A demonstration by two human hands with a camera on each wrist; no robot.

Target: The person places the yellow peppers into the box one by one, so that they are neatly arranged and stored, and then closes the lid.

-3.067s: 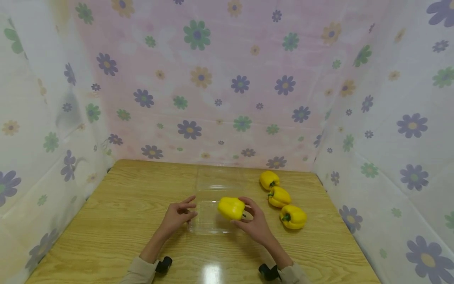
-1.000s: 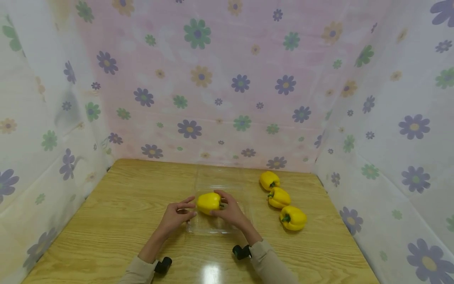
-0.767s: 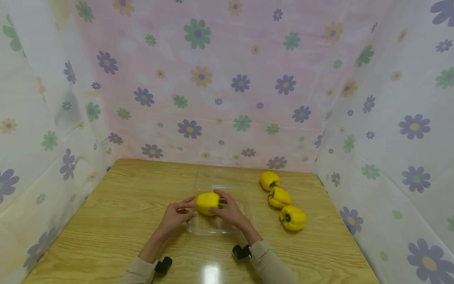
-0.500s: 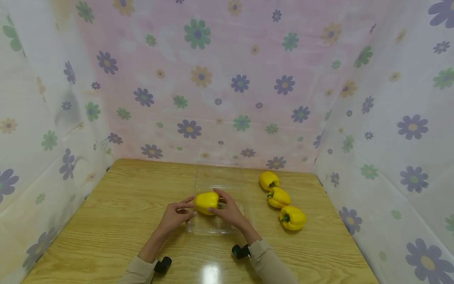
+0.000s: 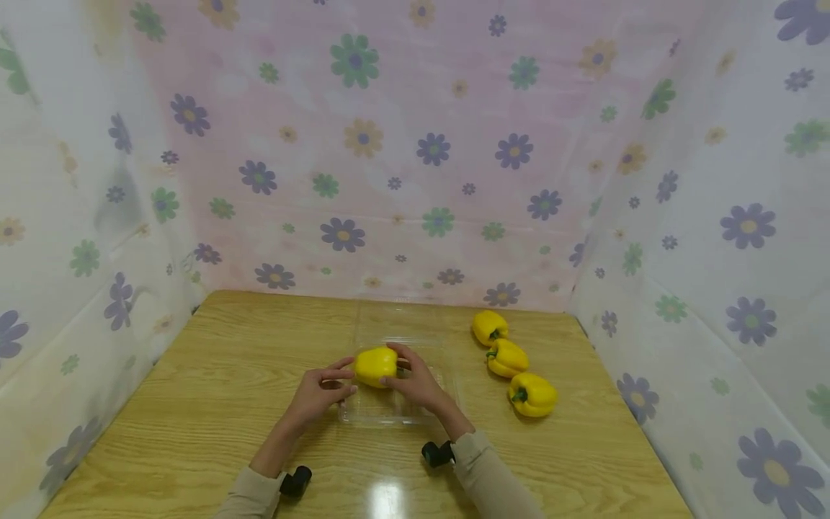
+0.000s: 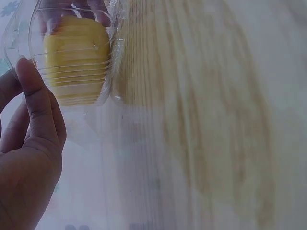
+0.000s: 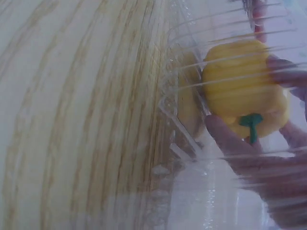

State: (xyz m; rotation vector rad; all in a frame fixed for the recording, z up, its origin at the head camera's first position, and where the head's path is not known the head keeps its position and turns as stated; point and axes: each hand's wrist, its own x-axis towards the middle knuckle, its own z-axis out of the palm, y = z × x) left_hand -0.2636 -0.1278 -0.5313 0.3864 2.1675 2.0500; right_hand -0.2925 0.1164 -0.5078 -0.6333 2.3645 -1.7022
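My right hand grips a yellow bell pepper from its stem side. The pepper is inside the left part of a clear plastic clamshell container, whose lid lies folded back toward the wall. Through the ribbed side in the right wrist view, the pepper shows its green stem pointing at the palm. My left hand pinches the container's left rim between thumb and fingers, as the left wrist view shows. Whether the pepper touches the container floor, I cannot tell.
Three more yellow bell peppers stand in a slanting row to the right: a far one, a middle one and a near one. Flower-printed cloth closes off the back and both sides of the wooden table.
Since the earliest frame, my right hand has carried the pepper leftward, into the container's left part. Over the last second it shifts only slightly left. My left hand stays at the rim.
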